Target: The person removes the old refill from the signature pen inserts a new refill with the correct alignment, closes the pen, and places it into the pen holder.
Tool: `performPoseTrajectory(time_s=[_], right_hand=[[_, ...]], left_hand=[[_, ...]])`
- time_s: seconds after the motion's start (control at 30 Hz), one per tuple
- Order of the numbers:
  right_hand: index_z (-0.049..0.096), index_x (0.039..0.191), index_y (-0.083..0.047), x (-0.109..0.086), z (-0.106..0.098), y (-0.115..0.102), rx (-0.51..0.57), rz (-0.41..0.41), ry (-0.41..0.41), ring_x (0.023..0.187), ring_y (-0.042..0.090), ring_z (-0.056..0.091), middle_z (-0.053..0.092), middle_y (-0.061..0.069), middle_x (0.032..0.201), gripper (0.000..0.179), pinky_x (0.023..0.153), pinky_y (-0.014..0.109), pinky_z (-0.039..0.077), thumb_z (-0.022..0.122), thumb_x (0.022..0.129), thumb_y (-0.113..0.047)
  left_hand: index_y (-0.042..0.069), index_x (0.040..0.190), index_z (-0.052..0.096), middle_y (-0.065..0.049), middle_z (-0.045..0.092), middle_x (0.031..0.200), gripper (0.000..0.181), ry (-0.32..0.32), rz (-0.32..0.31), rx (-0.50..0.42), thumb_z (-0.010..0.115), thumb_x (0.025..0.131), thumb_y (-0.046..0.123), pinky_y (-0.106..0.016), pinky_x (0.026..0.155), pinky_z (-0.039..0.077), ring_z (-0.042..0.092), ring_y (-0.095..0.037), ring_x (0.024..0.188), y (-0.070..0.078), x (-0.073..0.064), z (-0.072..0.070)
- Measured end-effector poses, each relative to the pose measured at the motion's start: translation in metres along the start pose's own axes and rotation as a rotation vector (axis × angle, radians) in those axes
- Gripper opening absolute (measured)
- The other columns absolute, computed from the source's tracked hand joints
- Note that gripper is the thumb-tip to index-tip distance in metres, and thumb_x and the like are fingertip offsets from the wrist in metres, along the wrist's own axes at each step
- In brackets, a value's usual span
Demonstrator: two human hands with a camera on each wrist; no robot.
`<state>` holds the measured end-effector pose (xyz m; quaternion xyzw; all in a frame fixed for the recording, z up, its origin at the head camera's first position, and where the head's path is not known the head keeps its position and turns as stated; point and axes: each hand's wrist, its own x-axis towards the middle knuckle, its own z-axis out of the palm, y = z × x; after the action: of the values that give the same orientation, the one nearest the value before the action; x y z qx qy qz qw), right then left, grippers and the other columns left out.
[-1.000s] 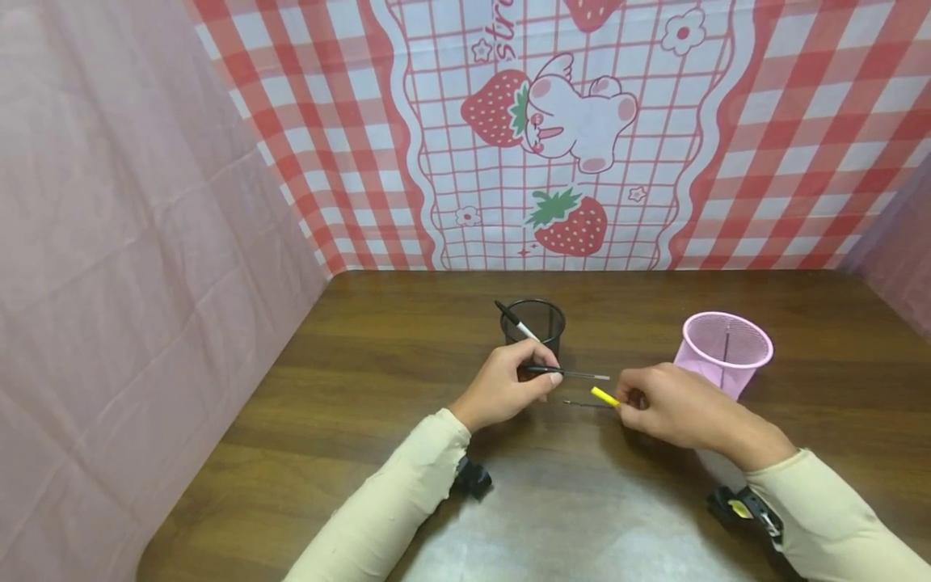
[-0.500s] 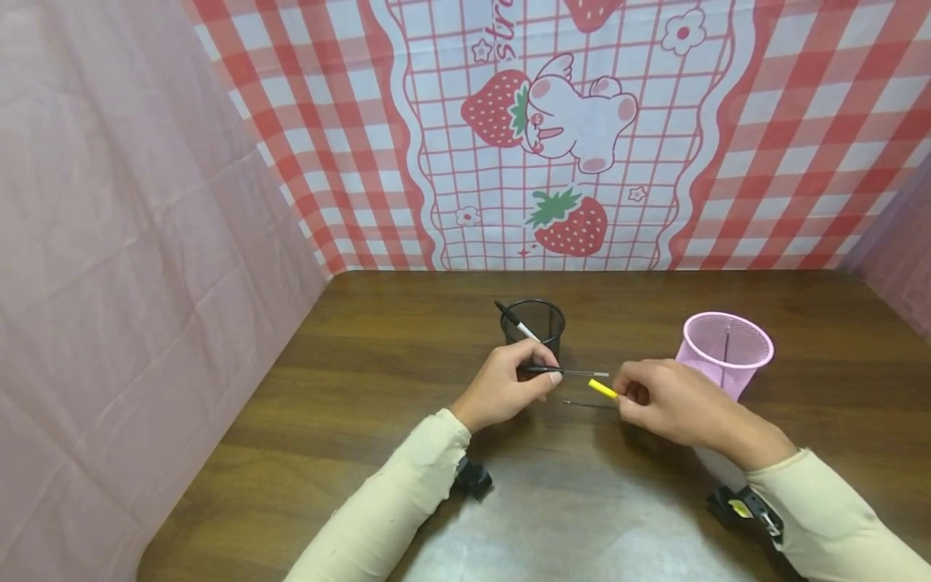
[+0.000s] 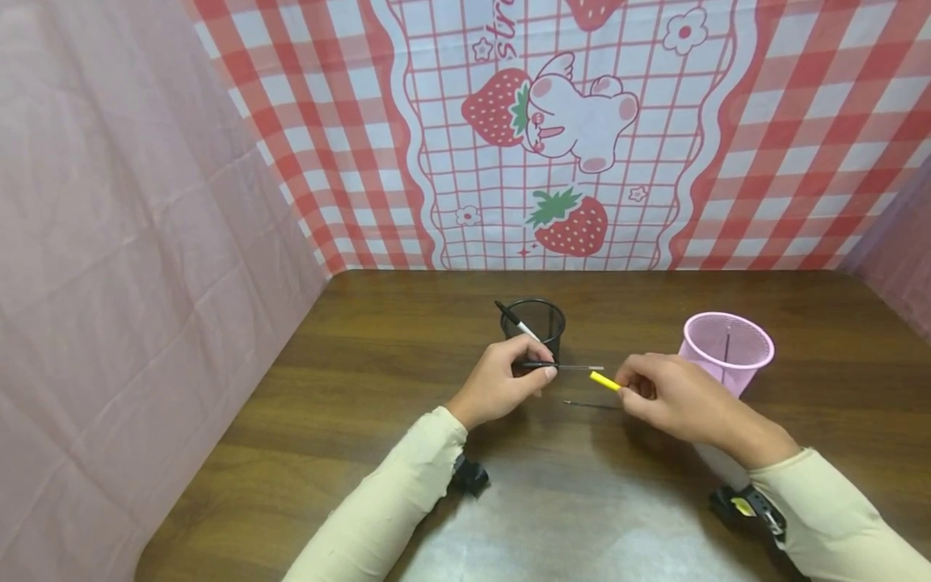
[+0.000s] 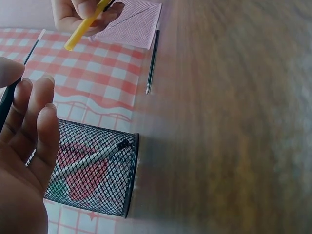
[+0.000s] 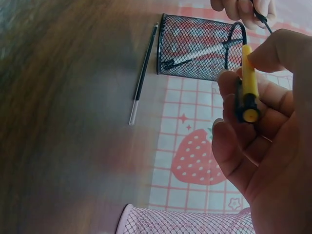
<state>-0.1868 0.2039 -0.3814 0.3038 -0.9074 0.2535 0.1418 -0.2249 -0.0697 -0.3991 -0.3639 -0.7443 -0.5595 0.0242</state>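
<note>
Head: left fingers (image 3: 531,347) pinch black pen part (image 3: 537,365), right fingers (image 3: 642,365) yellow tube (image 3: 605,381).

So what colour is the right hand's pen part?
The pen part is yellow and black, clearest from the right wrist.

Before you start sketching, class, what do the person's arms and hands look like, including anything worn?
The left hand and right hand are ungloved. The left sleeve and right sleeve are plain pale cream, reaching the wrists. A black device shows by the left cuff; a second one by the right has a yellowish patch.
</note>
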Motion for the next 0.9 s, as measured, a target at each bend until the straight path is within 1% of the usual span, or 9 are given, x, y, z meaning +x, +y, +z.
performPoseTrajectory(time_s=[0.13, 0.37, 0.6, 0.77, 0.9], right_hand=[[0.067, 0.084, -0.020, -0.001, -0.002, 0.000, 0.057, -0.005, 0.030, 0.060, -0.002, 0.046, 0.050, -0.020, 0.068, 0.016, 0.051, 0.021, 0.041, 0.076, 0.079, -0.008], [0.066, 0.084, -0.020, -0.001, -0.006, 0.000, 0.146, 0.017, 0.046, 0.060, 0.001, 0.049, 0.052, -0.017, 0.067, 0.020, 0.051, 0.021, 0.042, 0.074, 0.080, -0.002], [0.065, 0.082, -0.023, -0.002, -0.008, 0.000, 0.193, 0.048, 0.064, 0.059, 0.004, 0.050, 0.054, -0.014, 0.066, 0.024, 0.051, 0.022, 0.043, 0.071, 0.082, 0.001], [0.066, 0.083, -0.023, -0.001, -0.010, 0.000, 0.234, 0.060, 0.067, 0.059, 0.006, 0.051, 0.055, -0.012, 0.065, 0.025, 0.050, 0.022, 0.043, 0.071, 0.084, 0.001], [0.066, 0.083, -0.023, -0.002, -0.011, 0.000, 0.243, 0.059, 0.072, 0.059, 0.006, 0.051, 0.056, -0.012, 0.066, 0.024, 0.051, 0.022, 0.043, 0.072, 0.085, 0.000]], left_hand=[[0.005, 0.103, 0.065, -0.006, 0.066, 0.088, 0.010, -0.003, 0.001, 0.011, 0.068, 0.093, 0.007, -0.030, 0.058, 0.058, 0.066, -0.013, 0.064, 0.001, 0.001, 0.000], [0.005, 0.101, 0.065, -0.007, 0.067, 0.089, 0.009, 0.003, 0.008, 0.011, 0.068, 0.093, 0.006, -0.030, 0.060, 0.058, 0.066, -0.010, 0.064, -0.001, 0.001, 0.000], [0.002, 0.098, 0.065, -0.011, 0.067, 0.097, 0.008, 0.012, 0.008, -0.009, 0.068, 0.091, 0.003, -0.031, 0.063, 0.059, 0.066, -0.011, 0.066, -0.001, 0.000, -0.002], [0.004, 0.097, 0.064, -0.010, 0.067, 0.096, 0.007, 0.026, 0.020, -0.012, 0.068, 0.091, 0.003, -0.031, 0.061, 0.059, 0.066, -0.011, 0.064, -0.002, 0.001, -0.002], [0.003, 0.097, 0.063, -0.011, 0.066, 0.096, 0.008, 0.046, 0.034, -0.036, 0.067, 0.090, 0.001, -0.033, 0.058, 0.059, 0.065, -0.012, 0.062, -0.004, 0.000, -0.002]])
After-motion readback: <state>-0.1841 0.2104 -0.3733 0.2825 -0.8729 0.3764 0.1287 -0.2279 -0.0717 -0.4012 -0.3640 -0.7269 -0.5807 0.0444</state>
